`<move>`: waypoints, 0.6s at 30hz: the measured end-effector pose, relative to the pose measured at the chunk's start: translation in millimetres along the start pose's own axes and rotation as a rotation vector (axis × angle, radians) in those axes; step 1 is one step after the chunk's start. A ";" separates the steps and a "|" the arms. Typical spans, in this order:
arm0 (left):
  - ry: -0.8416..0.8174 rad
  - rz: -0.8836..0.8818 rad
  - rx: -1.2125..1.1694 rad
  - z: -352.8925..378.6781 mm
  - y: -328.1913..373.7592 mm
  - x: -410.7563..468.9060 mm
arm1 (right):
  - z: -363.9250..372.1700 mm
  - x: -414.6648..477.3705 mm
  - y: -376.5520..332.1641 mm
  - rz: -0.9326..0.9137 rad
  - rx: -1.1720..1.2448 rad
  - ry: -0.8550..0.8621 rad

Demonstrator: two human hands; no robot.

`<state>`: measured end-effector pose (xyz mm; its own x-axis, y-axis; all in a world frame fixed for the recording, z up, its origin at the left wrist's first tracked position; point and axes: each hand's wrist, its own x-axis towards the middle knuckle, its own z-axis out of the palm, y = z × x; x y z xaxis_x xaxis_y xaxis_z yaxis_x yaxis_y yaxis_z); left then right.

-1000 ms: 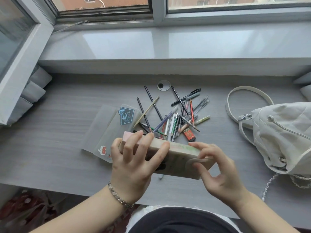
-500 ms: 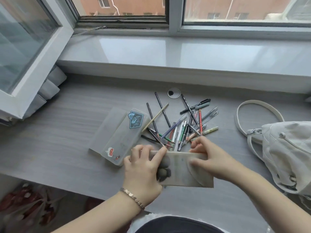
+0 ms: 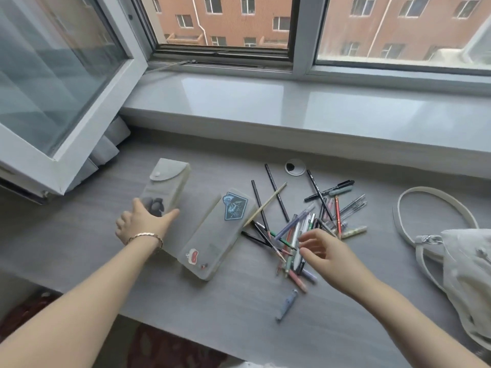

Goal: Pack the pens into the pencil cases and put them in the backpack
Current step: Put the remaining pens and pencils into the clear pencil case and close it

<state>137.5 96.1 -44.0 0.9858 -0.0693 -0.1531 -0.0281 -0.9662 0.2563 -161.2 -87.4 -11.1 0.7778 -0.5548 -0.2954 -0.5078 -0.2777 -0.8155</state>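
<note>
Two translucent pencil cases lie side by side on the grey desk (image 3: 79, 248), left of the pens (image 3: 305, 229). The left one, the flap case (image 3: 166, 187), has a rounded flap with a snap at its far end and a dark printed figure near the middle; no writing on it can be read. The sticker case (image 3: 218, 248) just right of it carries a blue shield-shaped sticker (image 3: 235, 209) with a pale line drawing at its far end and a small red-and-white sticker (image 3: 191, 256) at its near end; any lettering is too small to read.

The left hand (image 3: 140, 224), with a bracelet (image 3: 146, 236) at the wrist, grips the near half of the flap case, thumb along its right edge and fingers over its left side.

The right hand (image 3: 324, 251) is open, fingers loosely spread, holding nothing. It hangs over the near right part of the pens, which lie in a loose crossed heap between the sticker case and the backpack (image 3: 462, 266). Whether the fingertips touch a pen cannot be told; the hand is blurred.

One blue pen (image 3: 287, 305) lies alone near the front edge, apart from the heap. The pale backpack slumps at the right edge, its strap looped toward the far side. A round cable grommet (image 3: 295, 167) sits just beyond the heap, below the sill (image 3: 265, 102)
</note>
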 end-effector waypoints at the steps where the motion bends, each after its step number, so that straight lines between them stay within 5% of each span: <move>1: -0.035 -0.004 0.042 3.1 -3.2 8.1 | 3.0 -0.2 0.5 0.003 -0.025 -0.033; 8: -0.344 0.139 -0.026 23.9 -5.5 11.9 | 13.5 -0.4 11.6 -0.002 -0.128 -0.109; 14: -0.046 0.453 0.273 5.4 29.2 -22.3 | 18.2 0.6 17.5 0.026 -0.109 -0.067; 18: -0.197 0.643 0.434 23.8 50.1 -75.3 | 22.5 -1.9 21.4 0.049 -0.067 -0.061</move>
<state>57.9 47.0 -42.3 0.7082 -0.6492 -0.2774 -0.6830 -0.7295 -0.0366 -165.2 -74.6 -39.2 0.7713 -0.5211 -0.3655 -0.5678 -0.3039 -0.7650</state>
